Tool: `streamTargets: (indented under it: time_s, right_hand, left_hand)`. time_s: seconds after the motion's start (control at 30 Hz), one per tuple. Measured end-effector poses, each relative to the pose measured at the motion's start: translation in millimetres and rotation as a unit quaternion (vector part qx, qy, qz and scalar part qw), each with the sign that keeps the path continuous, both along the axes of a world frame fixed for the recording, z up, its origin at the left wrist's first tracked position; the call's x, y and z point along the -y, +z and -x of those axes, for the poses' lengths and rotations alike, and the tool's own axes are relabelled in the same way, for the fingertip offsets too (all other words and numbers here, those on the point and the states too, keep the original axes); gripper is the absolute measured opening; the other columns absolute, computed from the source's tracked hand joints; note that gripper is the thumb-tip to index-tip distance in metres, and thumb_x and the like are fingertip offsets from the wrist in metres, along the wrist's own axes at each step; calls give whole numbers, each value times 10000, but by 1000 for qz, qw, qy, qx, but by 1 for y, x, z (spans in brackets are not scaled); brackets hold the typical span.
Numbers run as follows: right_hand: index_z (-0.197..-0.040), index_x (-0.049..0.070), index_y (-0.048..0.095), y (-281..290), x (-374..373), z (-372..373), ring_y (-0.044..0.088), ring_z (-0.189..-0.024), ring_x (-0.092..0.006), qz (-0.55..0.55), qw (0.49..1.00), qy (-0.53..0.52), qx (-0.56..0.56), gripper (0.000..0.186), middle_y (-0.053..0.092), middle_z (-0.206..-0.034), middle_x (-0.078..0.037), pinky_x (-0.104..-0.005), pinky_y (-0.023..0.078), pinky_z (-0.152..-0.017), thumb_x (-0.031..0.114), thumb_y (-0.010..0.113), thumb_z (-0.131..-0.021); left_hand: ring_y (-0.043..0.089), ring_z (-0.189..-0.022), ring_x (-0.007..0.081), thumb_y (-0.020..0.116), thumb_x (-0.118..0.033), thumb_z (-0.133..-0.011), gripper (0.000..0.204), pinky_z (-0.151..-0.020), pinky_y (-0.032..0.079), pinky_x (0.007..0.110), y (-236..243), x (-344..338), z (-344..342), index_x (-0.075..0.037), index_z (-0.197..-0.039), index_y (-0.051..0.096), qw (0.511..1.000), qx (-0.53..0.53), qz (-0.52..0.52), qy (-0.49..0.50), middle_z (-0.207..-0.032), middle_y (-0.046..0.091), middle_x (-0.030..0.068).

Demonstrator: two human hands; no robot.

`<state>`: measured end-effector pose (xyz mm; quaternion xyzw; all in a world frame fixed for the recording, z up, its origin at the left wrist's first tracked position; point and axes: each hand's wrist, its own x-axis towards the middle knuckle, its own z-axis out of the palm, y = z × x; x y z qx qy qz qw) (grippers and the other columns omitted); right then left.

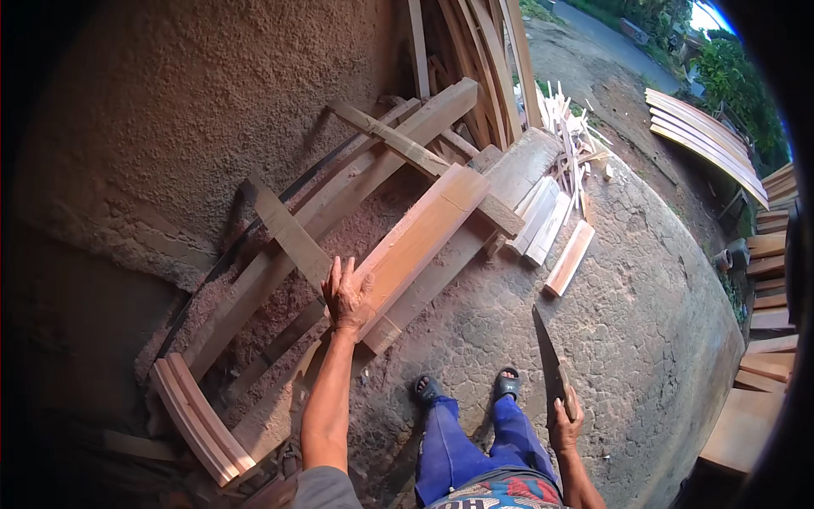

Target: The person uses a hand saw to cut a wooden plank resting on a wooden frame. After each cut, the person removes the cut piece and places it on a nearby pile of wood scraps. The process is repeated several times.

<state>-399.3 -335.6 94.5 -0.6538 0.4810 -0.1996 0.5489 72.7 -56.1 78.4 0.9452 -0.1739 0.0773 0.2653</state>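
Observation:
A thick reddish wooden plank [424, 233] lies slanted across the crosspieces of a rough timber frame. My left hand [348, 297] rests on the plank's near left edge, its fingers stretched out and the thumb on the top face. A thin line crosses the plank near its far end. At my right side, my right hand [567, 422] is closed round the wooden handle of a handsaw [547, 349]. The saw's long, dark blade tapers away from me, apart from the plank. Its teeth are too small to make out.
The timber frame [335, 204] stands along a rough wall [212, 93], with sawdust beneath it. Curved wooden pieces [199, 416] lie near left. Beyond the plank are offcuts [543, 216] and a short board [570, 259] on cracked concrete [653, 339]. Stacked boards [767, 297] line the right.

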Motion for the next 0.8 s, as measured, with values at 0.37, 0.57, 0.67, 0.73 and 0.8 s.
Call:
streamTargets:
  time_s: [0.37,0.57,0.67,0.73,0.8]
  right_hand:
    - [-1448,-51,470,82,-39,-51,576,-606,-80,247,954,141,95,593,646,-751,-32,-254,481,-569,282,640,-988]
    - [-1382,-57,541,73,-59,-104,613,-642,-86,208,920,300,144,607,650,-758,-17,-265,506,-606,313,728,-939]
    - [-1355,-53,567,84,-77,-132,662,-712,-124,286,862,380,176,554,702,-830,-75,-281,527,-669,257,727,-926]
    - [-1358,-31,580,81,-80,-126,694,-668,-189,210,871,406,177,598,695,-804,-92,-302,537,-630,121,772,-812]
    - [-1361,-37,574,79,-81,-115,690,-660,-182,229,858,420,186,604,690,-783,-85,-299,537,-625,112,776,-812]
  left_hand:
    - [601,-1022,301,581,-292,-1029,315,-876,508,402,-64,-53,42,-30,-1204,592,925,49,321,195,-1119,592,169]
    - [585,-895,322,578,-180,-1012,175,-792,490,439,-64,-13,25,-21,-1072,536,908,98,326,245,-1006,587,165]
    - [582,-894,325,597,-149,-998,153,-803,483,445,-65,-8,21,-17,-1025,525,909,68,317,263,-985,582,164]
    - [567,-939,337,615,-117,-980,127,-840,474,452,-68,-13,27,-29,-1003,527,911,87,321,243,-1032,570,185]
    - [555,-972,338,613,-109,-977,112,-862,468,447,-74,-21,34,-37,-998,531,928,155,283,187,-1063,561,194]
